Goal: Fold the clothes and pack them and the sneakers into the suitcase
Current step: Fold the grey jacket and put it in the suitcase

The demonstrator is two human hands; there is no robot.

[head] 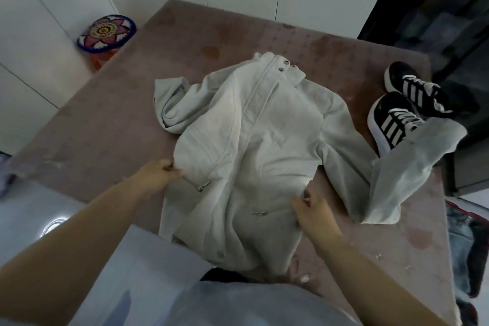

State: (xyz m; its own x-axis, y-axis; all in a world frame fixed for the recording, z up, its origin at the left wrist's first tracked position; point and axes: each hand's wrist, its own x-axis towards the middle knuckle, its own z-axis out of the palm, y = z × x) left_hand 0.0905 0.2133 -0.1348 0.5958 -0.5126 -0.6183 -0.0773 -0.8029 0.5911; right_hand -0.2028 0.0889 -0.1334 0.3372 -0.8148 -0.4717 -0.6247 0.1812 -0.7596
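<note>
Low in the frame, our left hand (158,173) pinches the pale grey zip-up jacket (264,140) at its left edge, and our right hand (313,210) pinches fabric beside a pocket zip. The jacket lies front-up mid-frame on the pinkish table (105,127). One sleeve drapes over the nearer of two black striped sneakers (391,116) at right. A flower-patterned stool (107,32) sits upper left.

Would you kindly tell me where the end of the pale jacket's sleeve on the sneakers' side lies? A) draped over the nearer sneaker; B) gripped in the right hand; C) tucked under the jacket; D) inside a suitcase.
A: the sleeve runs out from the jacket and its end lies over the nearer sneaker.
</note>
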